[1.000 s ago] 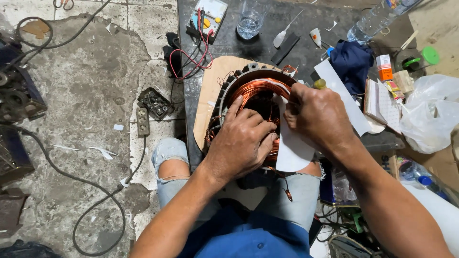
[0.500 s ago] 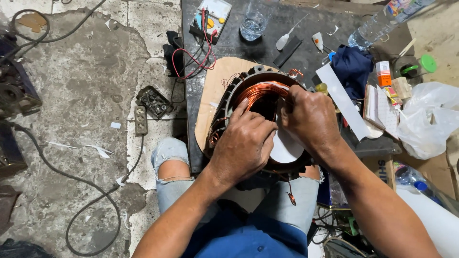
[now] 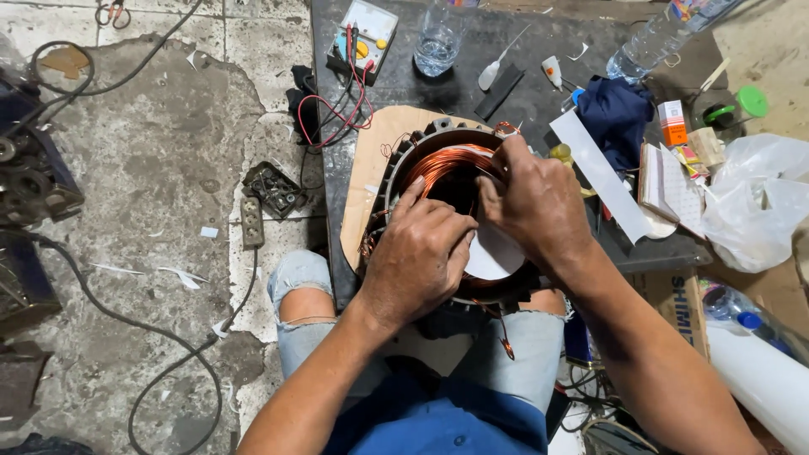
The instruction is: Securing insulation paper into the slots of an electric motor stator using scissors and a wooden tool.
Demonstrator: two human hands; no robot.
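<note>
Left hand (image 3: 419,257): lies palm-down on near-left rim of stator (image 3: 396,181), fingers curled loosely over the winding edge, index stretched toward the copper; pressing more than gripping. Can't tell if anything is pinched under it.
Right hand (image 3: 533,206): fingers bunched and closed at far-right inner edge of the ring, on the copper coil (image 3: 442,164); thumb side touches white paper sheet (image 3: 495,253). Exact thing nipped btwn fingertips hidden.
Stator: round metal ring w/ slotted teeth, lying flat at desk's near edge, partly over the person's lap, on a tan cardboard piece (image 3: 375,156).
Copper coil: bright wire bundle arcing round far-left inside of the ring; loose wire end hangs off near side, over the jeans.
White paper sheet: inside the ring, under/btwn both hands, mostly covered.
Desk (image 3: 506,50): dark top, cluttered.
Far side: multimeter (image 3: 362,42) w/ red & black leads trailing toward stator; glass of water (image 3: 438,38); clear plastic bottle (image 3: 657,38) lying tilted.
Right side: blue cloth (image 3: 619,109), long white strip (image 3: 602,173) just beside it, small orange box (image 3: 672,122), green lid (image 3: 752,101), white plastic bag (image 3: 758,202).
Floor (image 3: 152,168): cracked concrete, black cables, power strip (image 3: 252,222) near left knee.
</note>
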